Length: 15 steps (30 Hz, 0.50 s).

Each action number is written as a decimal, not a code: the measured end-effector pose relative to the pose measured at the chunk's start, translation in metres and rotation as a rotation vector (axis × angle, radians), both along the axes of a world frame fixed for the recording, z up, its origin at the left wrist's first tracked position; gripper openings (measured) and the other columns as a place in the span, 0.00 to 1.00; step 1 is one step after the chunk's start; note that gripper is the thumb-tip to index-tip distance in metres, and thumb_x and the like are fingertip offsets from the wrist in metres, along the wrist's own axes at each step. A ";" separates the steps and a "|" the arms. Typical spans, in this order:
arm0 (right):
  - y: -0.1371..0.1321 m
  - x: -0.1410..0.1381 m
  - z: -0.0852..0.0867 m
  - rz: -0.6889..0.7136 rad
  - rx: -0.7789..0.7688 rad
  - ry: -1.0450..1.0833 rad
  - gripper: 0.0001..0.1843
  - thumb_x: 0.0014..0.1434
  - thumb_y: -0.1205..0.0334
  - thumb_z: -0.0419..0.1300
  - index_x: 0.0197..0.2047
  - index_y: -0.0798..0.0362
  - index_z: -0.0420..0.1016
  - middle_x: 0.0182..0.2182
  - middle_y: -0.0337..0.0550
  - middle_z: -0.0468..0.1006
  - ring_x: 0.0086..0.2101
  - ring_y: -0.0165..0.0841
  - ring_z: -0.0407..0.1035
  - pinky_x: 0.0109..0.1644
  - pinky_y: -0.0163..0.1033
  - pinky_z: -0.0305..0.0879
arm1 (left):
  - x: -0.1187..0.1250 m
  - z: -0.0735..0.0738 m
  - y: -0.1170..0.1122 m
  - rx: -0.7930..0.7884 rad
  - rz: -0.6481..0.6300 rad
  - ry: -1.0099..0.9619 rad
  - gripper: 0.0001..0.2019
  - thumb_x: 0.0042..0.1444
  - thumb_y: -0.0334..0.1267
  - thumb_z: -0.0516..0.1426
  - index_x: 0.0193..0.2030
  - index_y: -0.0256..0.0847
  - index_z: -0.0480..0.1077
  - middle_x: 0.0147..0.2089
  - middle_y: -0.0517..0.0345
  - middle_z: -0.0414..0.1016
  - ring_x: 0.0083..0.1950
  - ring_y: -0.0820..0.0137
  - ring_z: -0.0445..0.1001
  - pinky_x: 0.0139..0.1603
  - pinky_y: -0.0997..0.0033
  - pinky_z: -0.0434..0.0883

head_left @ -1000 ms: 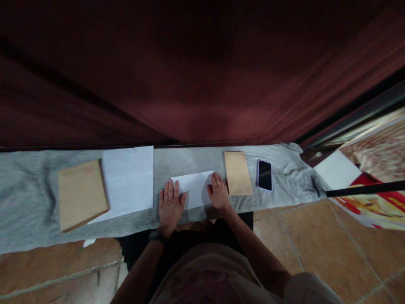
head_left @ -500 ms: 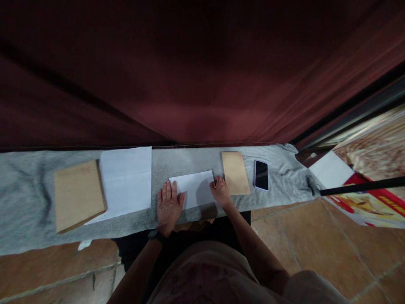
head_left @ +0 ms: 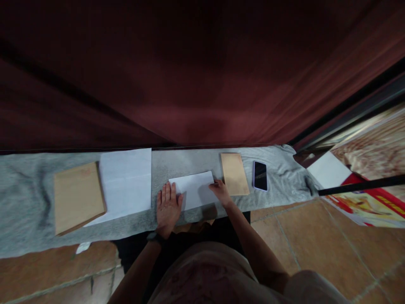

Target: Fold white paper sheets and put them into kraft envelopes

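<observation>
A folded white sheet of paper [head_left: 193, 188] lies on a grey cloth [head_left: 186, 162] spread over the floor. My left hand [head_left: 167, 208] rests flat on the paper's left edge, fingers stretched out. At the paper's right edge my right hand [head_left: 220, 191] has its fingers curled, pinching the sheet there. A small brown envelope [head_left: 234, 173] lies just right of that hand.
A black phone [head_left: 260, 175] lies right of the small envelope. On the left are a large white sheet [head_left: 126, 181] and a large brown envelope [head_left: 78, 196]. A dark red curtain [head_left: 202, 76] hangs behind the cloth. Tiled floor [head_left: 316, 245] and colourful printed sheets [head_left: 367, 202] lie to the right.
My right hand went from lying flat on the paper's right side to curling its fingers at the right edge. My left hand stayed flat on the left edge.
</observation>
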State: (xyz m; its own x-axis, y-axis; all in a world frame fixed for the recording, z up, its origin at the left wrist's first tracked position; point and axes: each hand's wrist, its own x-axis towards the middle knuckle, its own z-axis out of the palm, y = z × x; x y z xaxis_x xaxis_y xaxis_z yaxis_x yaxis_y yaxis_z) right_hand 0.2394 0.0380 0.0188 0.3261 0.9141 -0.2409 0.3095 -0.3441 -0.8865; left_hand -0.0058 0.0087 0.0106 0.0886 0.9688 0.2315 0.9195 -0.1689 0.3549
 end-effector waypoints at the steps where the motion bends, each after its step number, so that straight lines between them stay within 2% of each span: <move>1: 0.000 -0.001 0.003 0.003 -0.003 0.060 0.15 0.52 0.52 0.66 0.40 0.52 0.79 0.27 0.39 0.81 0.30 0.38 0.76 0.36 0.41 0.72 | 0.000 0.001 0.000 -0.003 -0.002 -0.014 0.33 0.73 0.49 0.44 0.76 0.30 0.56 0.79 0.34 0.53 0.79 0.48 0.53 0.77 0.39 0.52; 6: -0.002 0.000 0.031 0.023 0.052 0.299 0.23 0.47 0.39 0.69 0.34 0.51 0.80 0.27 0.40 0.82 0.28 0.37 0.75 0.34 0.40 0.72 | -0.009 0.000 0.001 -0.006 0.000 -0.177 0.32 0.74 0.49 0.42 0.78 0.34 0.53 0.78 0.37 0.55 0.79 0.51 0.55 0.78 0.41 0.53; 10: 0.007 0.005 0.071 0.019 0.142 0.360 0.22 0.50 0.39 0.68 0.36 0.50 0.80 0.29 0.37 0.82 0.29 0.33 0.74 0.35 0.37 0.71 | -0.019 -0.006 0.001 0.013 0.042 -0.435 0.30 0.75 0.49 0.43 0.79 0.42 0.49 0.79 0.44 0.56 0.79 0.57 0.55 0.77 0.47 0.57; 12: 0.010 0.006 0.095 0.086 0.252 0.312 0.20 0.56 0.43 0.66 0.39 0.51 0.82 0.31 0.37 0.83 0.31 0.33 0.75 0.36 0.35 0.71 | -0.022 -0.009 0.001 0.015 0.052 -0.508 0.29 0.75 0.49 0.44 0.79 0.46 0.49 0.78 0.47 0.57 0.79 0.58 0.55 0.78 0.47 0.56; 15: 0.005 -0.001 0.121 0.210 0.430 0.055 0.17 0.66 0.49 0.60 0.48 0.51 0.83 0.38 0.39 0.86 0.37 0.35 0.78 0.42 0.37 0.74 | -0.023 -0.011 0.001 0.008 0.048 -0.541 0.29 0.74 0.49 0.44 0.78 0.44 0.52 0.77 0.46 0.59 0.78 0.57 0.57 0.78 0.46 0.56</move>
